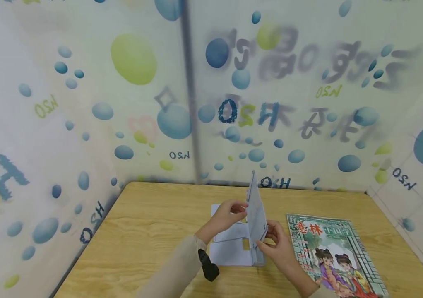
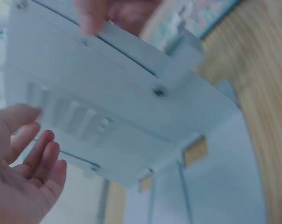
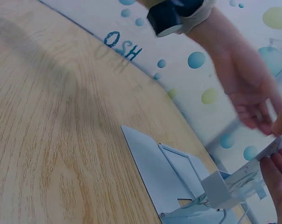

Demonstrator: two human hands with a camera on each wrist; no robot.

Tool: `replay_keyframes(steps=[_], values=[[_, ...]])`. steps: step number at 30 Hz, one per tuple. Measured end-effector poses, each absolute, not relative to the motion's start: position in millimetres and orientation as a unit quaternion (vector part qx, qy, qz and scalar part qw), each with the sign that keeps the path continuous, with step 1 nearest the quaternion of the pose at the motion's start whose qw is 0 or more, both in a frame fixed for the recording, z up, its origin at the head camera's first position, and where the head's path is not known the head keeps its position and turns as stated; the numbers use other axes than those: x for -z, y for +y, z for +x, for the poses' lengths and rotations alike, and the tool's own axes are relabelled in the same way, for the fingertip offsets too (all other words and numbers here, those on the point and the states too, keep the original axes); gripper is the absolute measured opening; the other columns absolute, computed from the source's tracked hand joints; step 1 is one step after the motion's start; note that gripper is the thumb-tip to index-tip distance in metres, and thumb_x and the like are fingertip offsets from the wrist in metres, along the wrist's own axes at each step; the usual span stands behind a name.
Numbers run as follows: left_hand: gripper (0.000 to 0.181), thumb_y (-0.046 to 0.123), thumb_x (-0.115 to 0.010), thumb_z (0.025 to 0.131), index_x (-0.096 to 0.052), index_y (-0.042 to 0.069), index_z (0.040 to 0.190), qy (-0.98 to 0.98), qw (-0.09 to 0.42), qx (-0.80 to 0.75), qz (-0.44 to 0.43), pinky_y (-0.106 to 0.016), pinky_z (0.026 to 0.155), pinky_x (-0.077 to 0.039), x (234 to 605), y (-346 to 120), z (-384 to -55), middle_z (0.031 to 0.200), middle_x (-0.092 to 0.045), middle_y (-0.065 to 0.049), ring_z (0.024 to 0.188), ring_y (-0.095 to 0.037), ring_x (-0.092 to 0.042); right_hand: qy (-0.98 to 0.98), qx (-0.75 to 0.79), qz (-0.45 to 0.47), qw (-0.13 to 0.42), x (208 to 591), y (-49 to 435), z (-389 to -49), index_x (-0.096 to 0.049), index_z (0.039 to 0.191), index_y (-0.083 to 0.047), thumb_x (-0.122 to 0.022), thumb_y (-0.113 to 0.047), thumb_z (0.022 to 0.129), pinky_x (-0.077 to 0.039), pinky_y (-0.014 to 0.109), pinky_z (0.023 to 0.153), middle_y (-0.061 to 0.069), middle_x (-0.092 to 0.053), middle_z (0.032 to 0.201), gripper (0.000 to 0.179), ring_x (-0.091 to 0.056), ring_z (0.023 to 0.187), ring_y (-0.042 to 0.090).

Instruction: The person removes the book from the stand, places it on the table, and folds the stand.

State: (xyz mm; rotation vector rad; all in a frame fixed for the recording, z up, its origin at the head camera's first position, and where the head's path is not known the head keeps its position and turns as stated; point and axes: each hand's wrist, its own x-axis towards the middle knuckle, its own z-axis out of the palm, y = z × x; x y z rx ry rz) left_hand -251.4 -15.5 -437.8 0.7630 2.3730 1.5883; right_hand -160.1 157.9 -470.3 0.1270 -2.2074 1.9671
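A pale folding book stand has its flat base on the table and its back panel raised nearly upright. Slots and small screws show on the panel in the left wrist view. My right hand grips the panel's right edge by the ledge, thumb on the near side; part of this hand also shows in the right wrist view. On the other side, my left hand is close to the panel. Its fingers are loosely bent with nothing between them; whether a fingertip touches is unclear.
An illustrated magazine lies on the wooden table, right of the stand. A patterned wall rises behind the table's far edge. Around the left wrist is a black strap device.
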Motion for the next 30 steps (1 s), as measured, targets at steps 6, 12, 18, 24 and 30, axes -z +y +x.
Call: replay_keyframes(steps=[6, 12, 18, 24, 30], values=[[0.037, 0.019, -0.06, 0.09, -0.051, 0.013, 0.125, 0.748, 0.077, -0.599, 0.274, -0.029, 0.077, -0.048, 407.9, -1.3, -249.9, 0.106, -0.058, -0.008, 0.095, -0.019, -0.055, -0.745, -0.663, 0.025, 0.073, 469.8, 155.6, -160.5, -0.046, 0.118, -0.001, -0.068, 0.01, 0.075, -0.051, 0.028, 0.069, 0.014, -0.053, 0.098, 0.049, -0.056, 0.083, 0.017], [0.036, 0.022, -0.066, 0.085, -0.057, 0.011, 0.118, 0.758, 0.092, -0.61, 0.21, -0.03, 0.076, -0.049, 392.3, 6.4, -246.5, 0.105, -0.056, -0.005, 0.094, -0.018, -0.055, -0.741, -0.669, 0.025, 0.057, 467.2, 153.5, -160.7, -0.049, 0.117, 0.0, -0.071, 0.006, 0.074, -0.051, 0.027, 0.071, 0.017, -0.053, 0.1, 0.049, -0.055, 0.088, 0.024], [0.035, 0.012, -0.066, 0.084, -0.057, 0.0, 0.115, 0.738, 0.081, -0.649, 0.167, -0.032, 0.073, -0.052, 394.1, -2.1, -245.6, 0.104, -0.053, -0.016, 0.087, -0.019, -0.056, -0.72, -0.686, 0.091, 0.053, 469.6, 150.8, -163.9, -0.052, 0.117, 0.002, -0.071, 0.004, 0.075, -0.052, 0.029, 0.072, 0.021, -0.052, 0.1, 0.046, -0.055, 0.088, 0.02], [0.033, 0.003, -0.064, 0.083, -0.056, -0.007, 0.114, 0.702, 0.066, -0.698, 0.124, -0.033, 0.068, -0.053, 392.5, -18.3, -239.3, 0.093, -0.052, -0.014, 0.075, -0.013, -0.054, -0.714, -0.684, 0.14, 0.051, 470.5, 141.2, -168.8, -0.057, 0.113, 0.002, -0.072, -0.001, 0.076, -0.053, 0.032, 0.07, 0.018, -0.056, 0.096, 0.039, -0.057, 0.087, 0.016], [0.033, 0.003, -0.063, 0.083, -0.056, -0.006, 0.114, 0.712, 0.036, -0.697, 0.078, -0.033, 0.067, -0.053, 401.6, -32.4, -238.2, 0.091, -0.052, -0.01, 0.075, -0.014, -0.053, -0.711, -0.682, 0.163, 0.042, 470.0, 130.1, -173.1, -0.061, 0.109, 0.002, -0.073, -0.002, 0.075, -0.053, 0.031, 0.07, 0.016, -0.059, 0.093, 0.036, -0.058, 0.085, 0.015]])
